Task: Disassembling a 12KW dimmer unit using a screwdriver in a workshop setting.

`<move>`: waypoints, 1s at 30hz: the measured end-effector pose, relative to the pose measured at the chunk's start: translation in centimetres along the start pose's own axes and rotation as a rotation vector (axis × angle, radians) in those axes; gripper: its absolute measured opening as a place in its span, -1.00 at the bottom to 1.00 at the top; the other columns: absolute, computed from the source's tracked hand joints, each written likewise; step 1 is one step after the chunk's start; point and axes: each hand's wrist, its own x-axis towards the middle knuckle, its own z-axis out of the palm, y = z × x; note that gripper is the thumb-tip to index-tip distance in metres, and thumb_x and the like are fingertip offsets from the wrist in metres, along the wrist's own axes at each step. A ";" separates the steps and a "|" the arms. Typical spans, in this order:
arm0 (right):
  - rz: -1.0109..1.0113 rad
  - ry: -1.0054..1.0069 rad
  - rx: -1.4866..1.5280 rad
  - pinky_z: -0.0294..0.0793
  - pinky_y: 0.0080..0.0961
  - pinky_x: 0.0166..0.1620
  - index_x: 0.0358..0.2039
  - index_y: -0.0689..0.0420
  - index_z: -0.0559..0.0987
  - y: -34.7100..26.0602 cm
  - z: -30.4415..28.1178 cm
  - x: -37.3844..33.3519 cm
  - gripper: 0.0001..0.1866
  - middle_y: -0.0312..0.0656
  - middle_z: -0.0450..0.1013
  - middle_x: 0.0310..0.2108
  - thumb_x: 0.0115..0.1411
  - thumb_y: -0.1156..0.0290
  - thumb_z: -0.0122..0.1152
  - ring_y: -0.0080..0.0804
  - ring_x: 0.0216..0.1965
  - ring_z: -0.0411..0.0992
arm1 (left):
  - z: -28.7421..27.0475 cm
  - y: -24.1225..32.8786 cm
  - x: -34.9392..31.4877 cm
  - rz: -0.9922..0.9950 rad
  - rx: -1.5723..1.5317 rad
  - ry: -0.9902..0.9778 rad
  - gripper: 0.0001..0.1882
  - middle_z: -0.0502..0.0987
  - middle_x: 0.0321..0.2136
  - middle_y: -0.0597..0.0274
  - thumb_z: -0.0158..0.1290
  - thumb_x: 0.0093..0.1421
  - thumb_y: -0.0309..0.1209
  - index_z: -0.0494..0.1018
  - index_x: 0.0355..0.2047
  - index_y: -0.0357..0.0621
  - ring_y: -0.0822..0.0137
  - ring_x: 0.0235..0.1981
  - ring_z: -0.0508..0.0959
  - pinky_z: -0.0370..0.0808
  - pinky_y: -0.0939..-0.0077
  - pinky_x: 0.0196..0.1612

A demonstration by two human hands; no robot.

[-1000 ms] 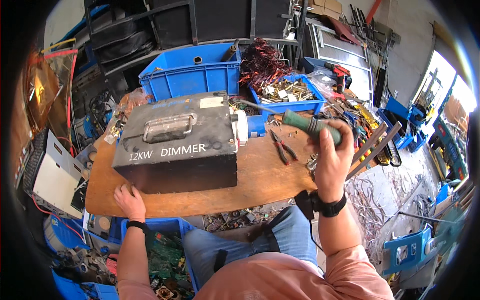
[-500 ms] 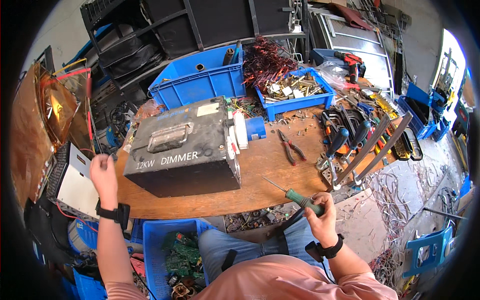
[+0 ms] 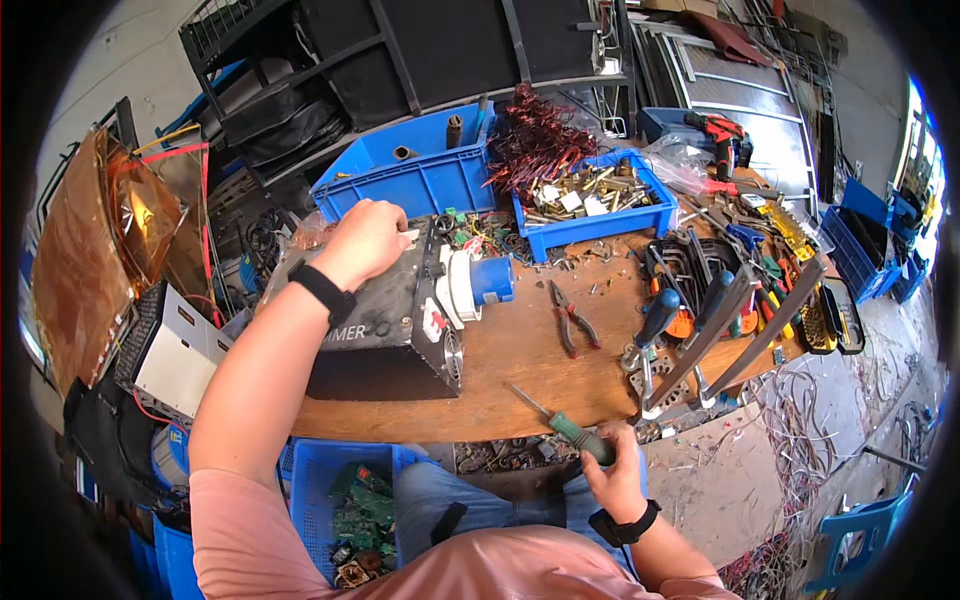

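Note:
A black metal box (image 3: 385, 372) with a rusty, scuffed top stands on the wooden table in front of me. My left hand (image 3: 366, 243) is over its top near the far edge, fingers curled closed beside a pale label. The fingertips and whatever they grip are hidden, and my forearm covers the box's carrying handle. A round white-and-blue plug socket (image 3: 490, 281) sticks out of the box's right side. My right hand (image 3: 616, 470) is closed around the green handle of a screwdriver (image 3: 572, 430), held by the table's front edge with its shaft pointing up and left.
Pliers (image 3: 572, 318) lie right of the box. Farther right are hex keys, screwdrivers, and two upright metal bars (image 3: 705, 345). Behind stand a blue bin (image 3: 400, 180) and a blue tray (image 3: 590, 232) of brass pieces. A blue crate (image 3: 310, 490) with circuit boards is below the table.
My left hand has swung from beyond the box's left side to over its top. The right hand, still gripping the screwdriver, has shifted slightly left and nearer. The view has moved a little.

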 end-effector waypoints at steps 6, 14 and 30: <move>0.033 -0.029 0.037 0.36 -0.37 -0.13 -0.25 0.20 0.40 1.0 0.1 -0.8 -0.64 -0.04 0.32 -0.25 -0.11 0.62 0.26 -0.13 -0.22 0.33 | 2.8 -0.4 2.9 0.000 0.072 -0.092 -0.83 0.56 -0.42 -0.13 0.18 -0.04 -0.45 0.57 -0.42 -0.26 -0.03 -0.32 0.58 0.50 0.24 -0.21; 0.034 -0.029 0.119 0.38 -0.27 -0.09 -0.21 0.21 0.40 1.7 -0.1 -0.6 -0.61 0.02 0.35 -0.23 -0.09 0.58 0.29 -0.02 -0.19 0.35 | 2.7 0.0 3.5 0.041 0.086 -0.098 -0.88 0.53 -0.54 -0.18 0.04 -0.17 -0.56 0.55 -0.58 -0.27 -0.10 -0.42 0.57 0.50 0.14 -0.28; 0.061 -0.110 0.113 0.44 -0.29 -0.13 -0.19 0.24 0.48 1.3 -0.6 -0.5 -0.62 0.02 0.44 -0.27 -0.08 0.51 0.32 -0.01 -0.20 0.43 | -4.4 -2.4 4.5 -0.063 0.128 0.405 -0.65 0.55 -0.32 -0.04 0.16 0.00 -0.50 0.47 -0.15 -0.26 0.00 -0.17 0.51 0.44 0.24 -0.09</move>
